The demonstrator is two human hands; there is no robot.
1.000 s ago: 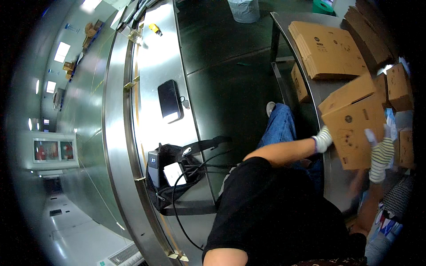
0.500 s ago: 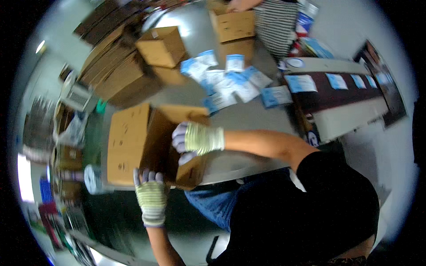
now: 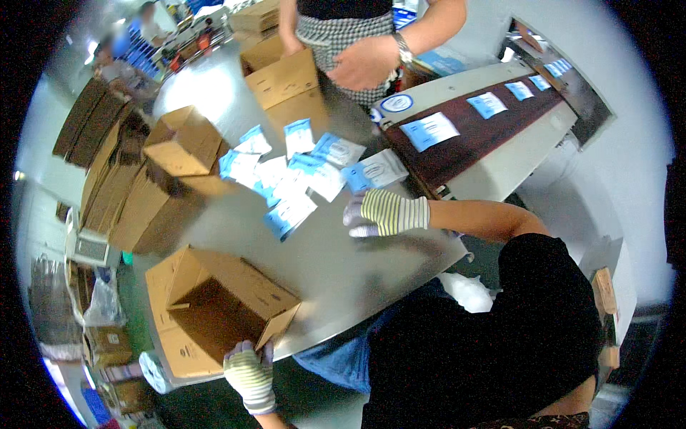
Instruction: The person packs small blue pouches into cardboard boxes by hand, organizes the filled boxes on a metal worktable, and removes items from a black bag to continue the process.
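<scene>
Since half a second ago the right hand (image 3: 382,213) has left the open cardboard box (image 3: 214,307) and now stretches out over the bare middle of the grey desk (image 3: 336,264), while the box has swung to lie on its side at the near left edge, mouth toward the person. The desk is a smooth grey top in a workshop. A scatter of blue-and-white sachets (image 3: 300,171) lies at its centre. Folded and assembled cartons (image 3: 143,179) are stacked along the left. A conveyor belt (image 3: 457,143) with a dark band carries more sachets in from the upper right. Another person in a checked apron (image 3: 343,36) stands at the far side behind a carton.

The right hand, in a striped work glove, is palm down, fingers spread loosely, its grip open and holding nothing, just short of the nearest sachets. The left hand (image 3: 249,372), gloved alike, reaches up from below, its grip pinching the box's lower flap at the desk edge
</scene>
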